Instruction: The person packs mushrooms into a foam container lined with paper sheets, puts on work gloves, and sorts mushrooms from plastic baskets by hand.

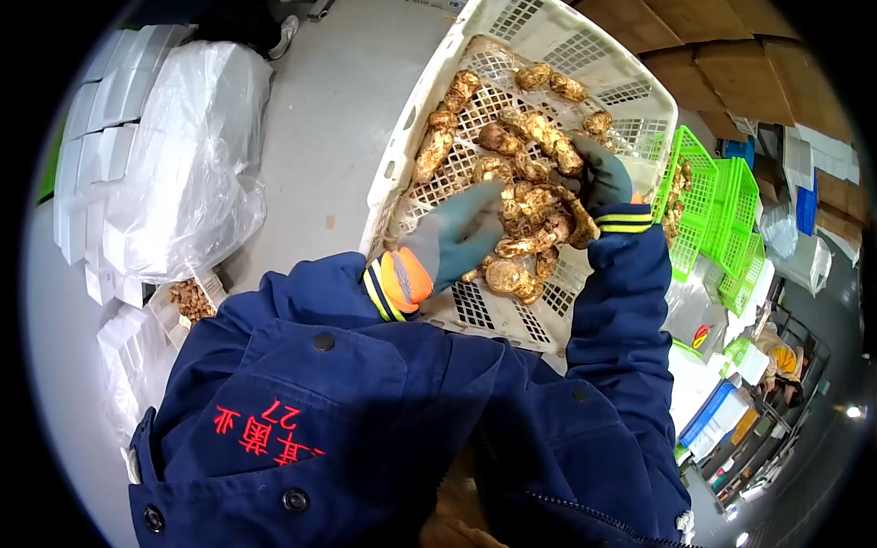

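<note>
Brown, soil-flecked mushrooms point(534, 215) lie in a white slatted plastic crate point(388, 178). My left hand point(457, 233), in a grey-green glove with an orange cuff, rests at the left side of the central pile. Its fingers are stretched out and apart, touching or very close to the mushrooms, with nothing held. On the pile's right side, my right hand point(605, 175), in a dark glove, has its fingers curled around a mushroom point(581, 222). The fingertips are partly hidden among the mushrooms. More mushrooms point(437, 146) lie loose along the crate's left wall.
Bright green crates point(722, 215) stand right of the white crate, one with mushrooms. Cardboard boxes point(731, 73) are stacked at upper right. White foam boxes under plastic wrap point(196, 155) stand on the left, near a small box of brown pieces point(190, 300). Another person point(781, 361) is far right.
</note>
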A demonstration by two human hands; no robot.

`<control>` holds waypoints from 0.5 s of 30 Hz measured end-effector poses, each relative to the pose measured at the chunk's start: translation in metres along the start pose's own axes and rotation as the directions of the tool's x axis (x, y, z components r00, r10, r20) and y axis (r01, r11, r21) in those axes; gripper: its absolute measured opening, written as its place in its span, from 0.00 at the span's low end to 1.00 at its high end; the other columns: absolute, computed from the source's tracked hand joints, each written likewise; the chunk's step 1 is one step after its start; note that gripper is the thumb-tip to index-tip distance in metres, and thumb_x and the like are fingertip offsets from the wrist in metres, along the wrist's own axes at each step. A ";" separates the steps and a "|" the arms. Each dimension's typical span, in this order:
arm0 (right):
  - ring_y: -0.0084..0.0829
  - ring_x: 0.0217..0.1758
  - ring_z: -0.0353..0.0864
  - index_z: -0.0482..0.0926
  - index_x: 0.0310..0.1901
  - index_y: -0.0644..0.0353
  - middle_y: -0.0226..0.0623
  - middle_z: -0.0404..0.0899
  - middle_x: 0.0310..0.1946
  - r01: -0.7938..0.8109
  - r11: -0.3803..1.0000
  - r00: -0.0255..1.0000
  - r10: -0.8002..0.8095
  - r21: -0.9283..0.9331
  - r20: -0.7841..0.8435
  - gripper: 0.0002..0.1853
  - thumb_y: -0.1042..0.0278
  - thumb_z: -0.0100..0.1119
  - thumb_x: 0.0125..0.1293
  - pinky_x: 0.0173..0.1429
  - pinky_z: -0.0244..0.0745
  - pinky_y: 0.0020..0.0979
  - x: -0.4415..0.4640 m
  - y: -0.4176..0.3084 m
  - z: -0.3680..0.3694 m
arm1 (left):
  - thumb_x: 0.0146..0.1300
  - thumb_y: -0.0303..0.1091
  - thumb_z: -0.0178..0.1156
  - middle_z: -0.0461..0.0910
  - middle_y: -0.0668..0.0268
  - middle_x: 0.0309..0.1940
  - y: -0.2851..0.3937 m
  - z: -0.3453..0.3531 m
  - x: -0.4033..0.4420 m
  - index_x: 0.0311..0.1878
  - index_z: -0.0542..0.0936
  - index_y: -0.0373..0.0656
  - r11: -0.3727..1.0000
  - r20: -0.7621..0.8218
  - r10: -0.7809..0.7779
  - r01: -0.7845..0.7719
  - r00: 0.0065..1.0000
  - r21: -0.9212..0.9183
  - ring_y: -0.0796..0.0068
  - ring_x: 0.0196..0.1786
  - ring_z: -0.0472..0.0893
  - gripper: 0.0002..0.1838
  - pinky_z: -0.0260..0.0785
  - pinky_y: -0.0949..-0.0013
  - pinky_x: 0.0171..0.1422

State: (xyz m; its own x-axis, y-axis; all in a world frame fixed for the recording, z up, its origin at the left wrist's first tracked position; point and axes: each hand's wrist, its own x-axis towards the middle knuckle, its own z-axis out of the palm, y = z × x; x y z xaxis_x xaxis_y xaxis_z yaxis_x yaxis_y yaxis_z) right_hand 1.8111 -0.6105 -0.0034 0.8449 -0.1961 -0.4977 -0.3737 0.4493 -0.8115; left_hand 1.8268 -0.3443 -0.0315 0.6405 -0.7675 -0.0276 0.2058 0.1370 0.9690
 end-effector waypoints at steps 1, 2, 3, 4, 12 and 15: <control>0.28 0.50 0.70 0.71 0.49 0.61 0.35 0.72 0.46 0.021 1.000 0.996 -0.020 0.017 -0.089 0.13 0.71 0.46 0.62 0.48 0.75 0.36 -0.009 0.005 0.005 | 0.56 0.34 0.57 0.69 0.55 0.52 0.003 -0.001 -0.001 0.58 0.63 0.35 1.000 0.006 0.004 -0.004 1.000 0.001 0.65 0.52 0.71 0.27 0.63 0.67 0.56; 0.27 0.47 0.73 0.72 0.49 0.60 0.34 0.73 0.45 0.001 0.991 0.999 -0.007 -0.134 -0.041 0.15 0.66 0.48 0.61 0.46 0.75 0.34 -0.027 0.003 0.024 | 0.56 0.34 0.58 0.68 0.54 0.53 0.005 -0.001 0.000 0.59 0.62 0.35 0.927 -0.074 0.203 -0.167 0.976 0.337 0.63 0.54 0.69 0.28 0.60 0.66 0.58; 0.26 0.43 0.75 0.72 0.50 0.58 0.33 0.74 0.45 -0.013 0.959 1.000 0.014 -0.283 0.000 0.17 0.61 0.49 0.60 0.43 0.75 0.31 -0.044 0.001 0.041 | 0.56 0.34 0.58 0.66 0.53 0.54 0.010 -0.001 0.000 0.60 0.61 0.36 0.722 -0.080 0.410 -0.269 0.909 0.637 0.60 0.57 0.67 0.29 0.58 0.65 0.61; 0.24 0.40 0.75 0.73 0.48 0.60 0.33 0.75 0.41 0.157 0.812 0.985 -0.091 -0.562 0.144 0.17 0.60 0.49 0.61 0.40 0.74 0.28 -0.045 0.013 0.035 | 0.55 0.33 0.58 0.63 0.51 0.57 0.020 0.000 0.001 0.61 0.59 0.37 0.687 -0.013 0.405 -0.295 0.914 0.664 0.57 0.61 0.62 0.31 0.53 0.63 0.64; 0.24 0.30 0.77 0.73 0.45 0.68 0.39 0.78 0.29 0.109 0.458 0.908 -0.407 -0.882 -0.099 0.23 0.55 0.55 0.58 0.31 0.70 0.20 -0.059 0.000 0.025 | 0.50 0.25 0.60 0.66 0.57 0.56 0.011 0.009 0.001 0.60 0.61 0.36 0.993 0.205 -0.079 0.058 0.975 0.107 0.72 0.60 0.63 0.32 0.52 0.72 0.64; 0.47 0.54 0.68 0.62 0.57 0.63 0.56 0.67 0.52 -0.233 -0.177 0.809 -0.581 -0.956 -0.089 0.32 0.55 0.54 0.53 0.58 0.62 0.38 -0.005 -0.023 -0.009 | 0.50 0.26 0.61 0.64 0.57 0.57 0.014 0.011 -0.002 0.60 0.61 0.38 0.987 0.277 -0.161 0.150 0.947 0.062 0.71 0.61 0.61 0.32 0.51 0.72 0.65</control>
State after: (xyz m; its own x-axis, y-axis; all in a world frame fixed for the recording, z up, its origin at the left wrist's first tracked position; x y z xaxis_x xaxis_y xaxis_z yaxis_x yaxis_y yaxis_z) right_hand 1.8122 -0.6284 0.0149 0.8665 -0.4975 0.0415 -0.4964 -0.8674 -0.0337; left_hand 1.8200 -0.3476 -0.0157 0.3688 -0.9225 -0.1143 0.2532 -0.0186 0.9672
